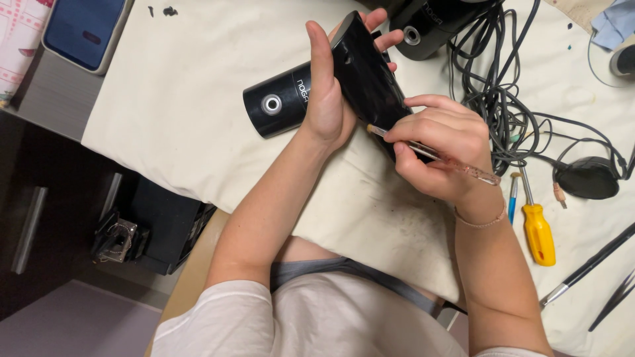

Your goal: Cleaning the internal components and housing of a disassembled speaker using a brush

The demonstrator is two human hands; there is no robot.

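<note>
My left hand (325,99) is wrapped around the glossy black panel (367,82), holding it tilted above the black cylindrical speaker (278,102) on the counter (185,112). My right hand (440,149) is closed on a clear-handled screwdriver (456,164), tip touching the panel's lower edge.

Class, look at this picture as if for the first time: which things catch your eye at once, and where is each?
At the centre, the left hand grips a glossy black panel tilted over a black speaker, while the right hand presses a clear-handled screwdriver against the panel's edge. To the right on the cream cloth lie a yellow-handled screwdriver and a tangle of dark cables.
</note>
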